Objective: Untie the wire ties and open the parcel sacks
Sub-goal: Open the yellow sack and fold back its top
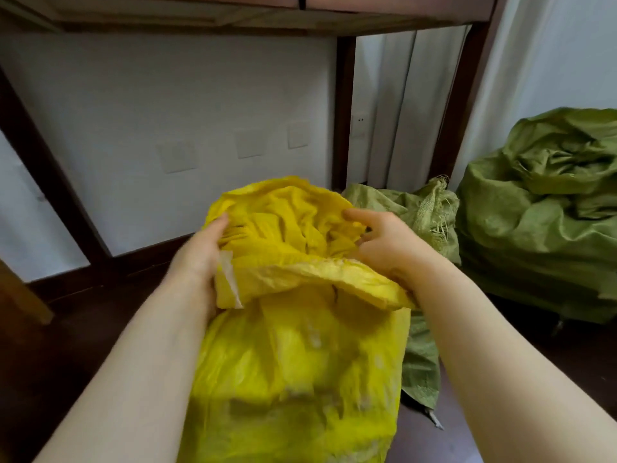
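Yellow woven plastic sack (300,362) upright between my forearms. My left hand (203,252) grips its crumpled mouth; my right hand (384,245), fingers curled, pinches the folds. Contents hidden. Green woven sacks (541,212) just beside.

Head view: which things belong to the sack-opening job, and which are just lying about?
Job: yellow sack, gripped at its top by left hand and right hand; small green sack and big green sack, probably next.
Lying about: wooden post, curtain, wall plates.

Dim, soft — blurred, edge-warped
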{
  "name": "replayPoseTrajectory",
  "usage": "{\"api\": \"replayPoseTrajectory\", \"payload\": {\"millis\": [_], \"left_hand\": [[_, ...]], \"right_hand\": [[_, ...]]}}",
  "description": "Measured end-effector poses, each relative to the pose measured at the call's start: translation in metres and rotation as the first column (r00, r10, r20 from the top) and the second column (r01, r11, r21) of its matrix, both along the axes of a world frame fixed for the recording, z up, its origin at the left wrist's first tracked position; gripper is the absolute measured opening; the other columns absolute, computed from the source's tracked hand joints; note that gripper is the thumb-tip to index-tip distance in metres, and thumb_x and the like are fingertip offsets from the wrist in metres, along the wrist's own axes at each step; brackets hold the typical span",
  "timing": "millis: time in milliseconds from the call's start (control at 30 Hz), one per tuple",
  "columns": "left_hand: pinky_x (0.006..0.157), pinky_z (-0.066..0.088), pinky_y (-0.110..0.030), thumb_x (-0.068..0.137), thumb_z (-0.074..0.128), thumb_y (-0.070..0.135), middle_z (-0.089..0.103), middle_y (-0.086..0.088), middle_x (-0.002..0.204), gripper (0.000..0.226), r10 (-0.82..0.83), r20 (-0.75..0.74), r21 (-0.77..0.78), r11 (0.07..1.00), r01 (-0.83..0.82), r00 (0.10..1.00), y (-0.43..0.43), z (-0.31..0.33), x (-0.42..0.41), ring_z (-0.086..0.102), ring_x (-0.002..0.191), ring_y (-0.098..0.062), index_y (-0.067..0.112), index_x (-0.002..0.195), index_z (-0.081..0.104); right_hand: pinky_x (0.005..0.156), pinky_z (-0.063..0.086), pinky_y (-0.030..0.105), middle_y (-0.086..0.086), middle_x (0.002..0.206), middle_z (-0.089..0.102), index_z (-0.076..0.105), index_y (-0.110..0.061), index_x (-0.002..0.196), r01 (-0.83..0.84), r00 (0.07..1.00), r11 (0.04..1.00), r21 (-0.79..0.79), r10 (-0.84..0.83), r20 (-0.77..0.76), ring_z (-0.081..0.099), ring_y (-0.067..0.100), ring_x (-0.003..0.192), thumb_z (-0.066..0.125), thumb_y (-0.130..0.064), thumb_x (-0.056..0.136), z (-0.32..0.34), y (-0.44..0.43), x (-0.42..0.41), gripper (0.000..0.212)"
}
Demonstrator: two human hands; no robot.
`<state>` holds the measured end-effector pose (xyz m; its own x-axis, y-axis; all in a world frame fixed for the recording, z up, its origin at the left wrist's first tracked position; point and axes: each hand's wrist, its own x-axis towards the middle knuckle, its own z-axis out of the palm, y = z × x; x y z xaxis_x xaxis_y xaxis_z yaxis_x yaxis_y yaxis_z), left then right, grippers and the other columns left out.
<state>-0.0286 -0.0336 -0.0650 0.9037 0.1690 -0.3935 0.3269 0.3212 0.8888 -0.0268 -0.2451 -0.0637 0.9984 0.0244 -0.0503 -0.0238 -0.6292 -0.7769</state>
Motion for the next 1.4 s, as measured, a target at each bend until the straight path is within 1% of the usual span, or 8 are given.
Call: {"api": "replayPoseTrajectory", "payload": {"millis": [167, 267, 367, 500, 667, 933, 1200, 1400], "left_hand": [[0.085, 0.047, -0.04, 0.08, 0.069, 0.034, 0.065, -0.012, 0.096, 0.04, 0.167, 0.061, 0.459, 0.871, -0.176, 0.984, 0.033, -0.014, 0.003, 0.061, 0.097, -0.03, 0.009, 0.11, 0.062], [0.106, 0.031, -0.044, 0.077, 0.072, 0.031, 0.045, -0.016, 0.137, 0.074, 0.044, 0.151, 0.946, 0.283, -0.157, 0.988, 0.028, -0.014, 0.001, 0.036, 0.129, -0.036, 0.016, 0.141, 0.037], [0.112, 0.02, -0.046, 0.073, 0.064, 0.011, 0.046, -0.01, 0.14, 0.065, -0.232, 0.488, 0.857, -0.055, -0.513, 0.841, 0.013, 0.004, -0.005, 0.035, 0.128, -0.035, 0.021, 0.135, 0.048], [0.114, 0.024, -0.037, 0.08, 0.059, 0.047, 0.046, -0.006, 0.143, 0.065, -0.408, 0.243, 0.97, 0.089, -0.226, 0.88, -0.016, 0.037, 0.001, 0.039, 0.133, -0.025, 0.021, 0.138, 0.044], [0.115, 0.024, -0.042, 0.059, 0.074, 0.062, 0.011, -0.006, 0.158, 0.122, -0.447, -0.221, 0.973, -0.156, 0.168, 0.867, -0.033, 0.039, 0.021, 0.016, 0.144, -0.027, 0.019, 0.15, 0.004], [0.053, 0.04, -0.027, 0.08, 0.064, 0.015, 0.058, -0.007, 0.062, 0.022, -0.369, -0.065, 0.962, 0.223, 0.156, 0.927, -0.006, 0.056, 0.039, 0.058, 0.062, -0.021, 0.013, 0.059, 0.058], [0.054, 0.043, -0.023, 0.084, 0.066, 0.023, 0.06, -0.009, 0.068, 0.018, -0.384, -0.074, 0.878, 0.412, 0.243, 0.92, 0.003, 0.081, 0.046, 0.058, 0.063, -0.023, 0.011, 0.071, 0.064], [0.067, 0.047, -0.026, 0.079, 0.071, 0.038, 0.066, -0.009, 0.078, 0.028, -0.478, -0.101, 0.81, 0.471, 0.351, 0.873, -0.004, 0.088, 0.046, 0.061, 0.071, -0.021, 0.01, 0.08, 0.069]], "right_hand": [[0.085, 0.053, 0.043, 0.002, 0.111, 0.065, 0.065, -0.024, 0.116, 0.187, 0.977, 0.971, -0.147, -0.17, 0.126, 0.06, 0.024, 0.098, 0.06, -0.013, 0.084, -0.002, -0.023, 0.002, 0.035], [0.08, 0.055, 0.04, 0.003, 0.093, 0.069, 0.072, -0.023, 0.102, 0.121, 0.988, 0.977, -0.178, -0.102, 0.115, 0.062, 0.024, 0.09, 0.06, -0.016, 0.082, -0.004, -0.015, 0.003, 0.024], [0.07, 0.053, 0.038, 0.009, 0.075, 0.065, 0.072, -0.01, 0.086, 0.114, 0.983, 0.979, -0.169, -0.087, 0.159, 0.06, 0.025, 0.075, 0.058, -0.012, 0.079, -0.004, -0.008, 0.003, 0.016], [0.064, 0.051, 0.037, 0.017, 0.073, 0.064, 0.07, -0.003, 0.08, 0.085, 0.977, 0.996, 0.033, -0.089, 0.194, 0.054, 0.021, 0.066, 0.053, -0.006, 0.081, 0.004, -0.005, 0.0, 0.017], [0.076, 0.055, 0.037, 0.009, 0.084, 0.071, 0.073, -0.019, 0.081, 0.112, 0.989, 0.841, 0.529, -0.145, 0.022, 0.065, 0.025, 0.084, 0.052, -0.002, 0.084, 0.025, -0.004, -0.009, 0.028], [0.078, 0.054, 0.036, 0.013, 0.095, 0.069, 0.072, -0.019, 0.076, 0.341, 0.903, 0.567, 0.749, -0.419, -0.094, 0.063, 0.026, 0.092, 0.053, 0.002, 0.084, 0.031, -0.04, -0.006, 0.029], [0.088, 0.044, 0.033, 0.004, 0.123, 0.061, 0.063, -0.023, 0.113, 0.238, 0.908, 0.971, 0.037, -0.236, 0.347, 0.052, 0.023, 0.117, 0.051, -0.001, 0.081, 0.066, -0.041, -0.01, 0.041], [0.104, 0.038, 0.04, 0.003, 0.144, 0.042, 0.034, -0.023, 0.142, -0.093, 0.947, 0.886, -0.455, 0.219, 0.234, 0.04, 0.023, 0.133, 0.059, -0.049, 0.085, 0.087, 0.026, 0.008, 0.068]]}}
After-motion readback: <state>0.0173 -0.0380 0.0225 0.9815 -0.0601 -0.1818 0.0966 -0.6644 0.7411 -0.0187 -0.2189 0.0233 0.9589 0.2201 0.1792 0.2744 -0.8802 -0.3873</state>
